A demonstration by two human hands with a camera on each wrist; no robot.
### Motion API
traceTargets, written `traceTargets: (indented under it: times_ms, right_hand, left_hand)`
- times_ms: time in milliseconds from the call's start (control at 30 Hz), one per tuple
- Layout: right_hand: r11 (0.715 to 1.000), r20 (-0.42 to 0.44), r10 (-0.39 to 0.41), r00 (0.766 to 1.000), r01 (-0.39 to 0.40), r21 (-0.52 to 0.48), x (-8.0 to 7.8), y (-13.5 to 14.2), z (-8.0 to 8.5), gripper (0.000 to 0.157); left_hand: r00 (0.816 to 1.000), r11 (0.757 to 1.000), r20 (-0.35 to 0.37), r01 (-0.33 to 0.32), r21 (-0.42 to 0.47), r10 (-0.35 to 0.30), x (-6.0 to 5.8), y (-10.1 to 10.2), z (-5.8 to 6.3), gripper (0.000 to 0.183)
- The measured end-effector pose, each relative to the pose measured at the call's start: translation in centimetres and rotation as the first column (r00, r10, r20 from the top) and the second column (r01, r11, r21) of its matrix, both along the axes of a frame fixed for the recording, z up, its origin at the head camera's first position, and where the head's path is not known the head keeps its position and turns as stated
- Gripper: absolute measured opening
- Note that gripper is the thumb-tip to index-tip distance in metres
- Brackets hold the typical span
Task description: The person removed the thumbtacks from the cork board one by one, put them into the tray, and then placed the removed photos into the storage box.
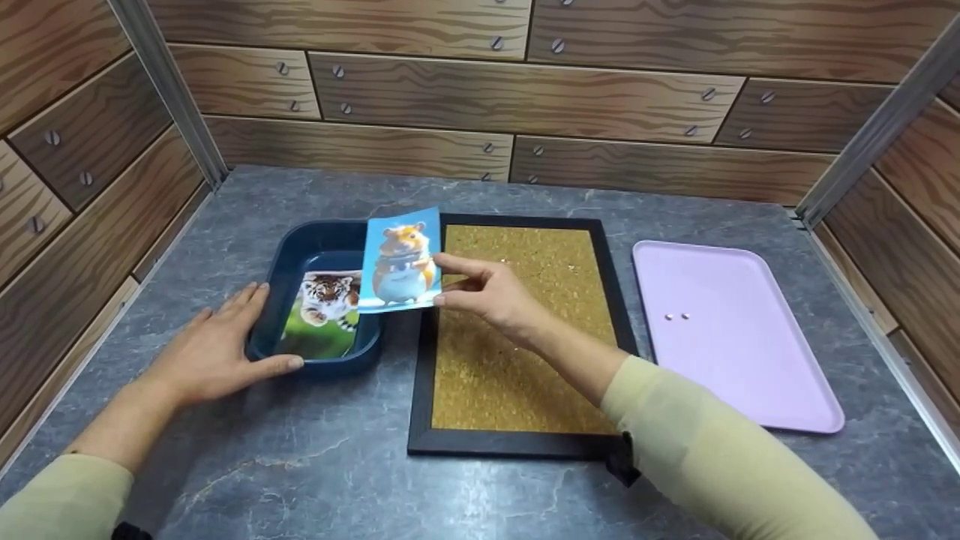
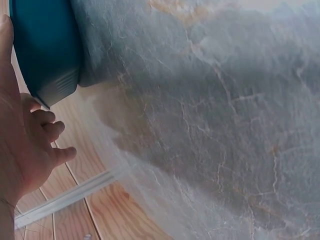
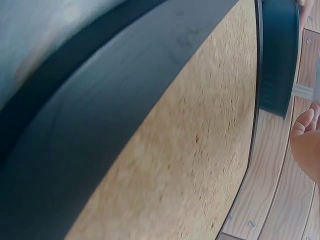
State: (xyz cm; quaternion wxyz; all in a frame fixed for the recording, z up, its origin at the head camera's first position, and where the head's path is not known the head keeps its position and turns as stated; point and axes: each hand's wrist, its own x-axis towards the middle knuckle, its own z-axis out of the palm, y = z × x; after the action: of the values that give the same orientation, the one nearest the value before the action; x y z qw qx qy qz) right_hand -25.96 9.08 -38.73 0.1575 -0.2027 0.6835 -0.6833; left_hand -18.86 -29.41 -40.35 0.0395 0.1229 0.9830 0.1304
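My right hand (image 1: 491,296) pinches the right edge of a picture card (image 1: 401,262) between thumb and fingers. The card shows a cartoon hamster on blue and overlaps the right side of a dark blue tray (image 1: 313,366) in the head view. Inside the tray lies a tiger picture card (image 1: 319,322), its right part hidden behind the hamster card. At the tray's near left corner rests my left hand (image 1: 214,349), fingers stretched along the outer left side, thumb at the near rim. In the left wrist view the fingers (image 2: 55,131) are beside the tray wall (image 2: 47,50).
A cork board (image 1: 525,390) in a black frame lies right of the tray, under my right forearm. Farther right is a lilac tray (image 1: 739,337) with two small shiny pieces (image 1: 676,316) on it. Wood-patterned walls (image 1: 525,97) enclose the grey marbled table (image 1: 300,480).
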Motion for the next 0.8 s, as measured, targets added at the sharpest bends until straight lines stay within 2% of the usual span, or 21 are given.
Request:
traceTargets:
  times_ms: [367, 800]
  right_hand:
    - [1.0, 0.0, -0.008, 1.0, 0.008, 0.027, 0.4, -1.9, 0.0, 0.064]
    - [0.998, -0.007, 0.053, 0.999, -0.053, 0.03, 0.7, -3.7, -0.6, 0.067]
  left_hand:
    - [1.0, 1.0, 0.029, 0.005, -0.018, -0.004, 0.0, -0.1, 0.4, 0.123]
    - [0.998, 1.0, 0.068, 0.002, -0.014, -0.001, 0.0, 0.0, 0.6, 0.125]
